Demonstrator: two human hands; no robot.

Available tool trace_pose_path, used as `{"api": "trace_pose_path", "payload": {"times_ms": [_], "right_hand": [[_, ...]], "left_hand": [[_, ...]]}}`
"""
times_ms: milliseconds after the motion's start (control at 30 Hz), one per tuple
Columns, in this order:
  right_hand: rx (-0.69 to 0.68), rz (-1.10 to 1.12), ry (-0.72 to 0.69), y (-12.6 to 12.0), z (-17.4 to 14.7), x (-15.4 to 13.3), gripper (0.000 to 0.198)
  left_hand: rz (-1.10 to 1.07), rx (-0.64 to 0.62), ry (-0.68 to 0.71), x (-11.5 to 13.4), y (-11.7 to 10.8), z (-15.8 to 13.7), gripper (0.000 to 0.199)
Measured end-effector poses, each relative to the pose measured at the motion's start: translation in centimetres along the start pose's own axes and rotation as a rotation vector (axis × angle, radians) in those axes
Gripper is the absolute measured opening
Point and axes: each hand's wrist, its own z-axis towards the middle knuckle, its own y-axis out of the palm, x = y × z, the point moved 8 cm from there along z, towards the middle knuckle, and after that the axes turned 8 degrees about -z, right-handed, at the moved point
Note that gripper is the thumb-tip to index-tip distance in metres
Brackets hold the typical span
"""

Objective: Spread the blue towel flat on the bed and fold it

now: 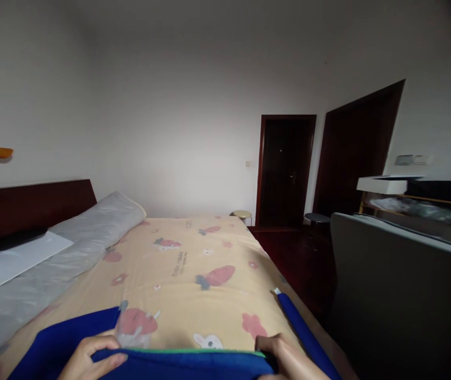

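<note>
2 hands, left hand point(91, 359) and right hand point(284, 359), grip 1 blue cloth point(186, 364).

Bed point(194, 248) with dark wooden headboard point(31, 208), covered by cream carrot-and-rabbit print sheet point(209, 295). On it: long plastic-wrapped bolster point(91, 232) with a white flat sheet point(15, 258) on top; blue cloth point(63, 343) at near edge.

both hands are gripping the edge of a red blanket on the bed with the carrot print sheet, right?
Not quite: the blanket is blue, not red. The head view shows the left hand and right hand both gripping its edge over the bed's carrot print sheet.
</note>
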Motion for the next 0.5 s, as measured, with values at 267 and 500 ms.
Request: {"api": "trace_pose_path", "payload": {"times_ms": [267,500], "right_hand": [[0.223,-0.171,0.053,-3.7,1.6,2.0,0.03],[0.44,-0.131,0.097,-7.2,0.8,5.0,0.015]], "left_hand": [[0.182,0.164,-0.017,-2.7,-3.1,-0.4,0.045],[0.191,0.167,-0.021,-4.0,-4.3,0.3,0.053]]}}
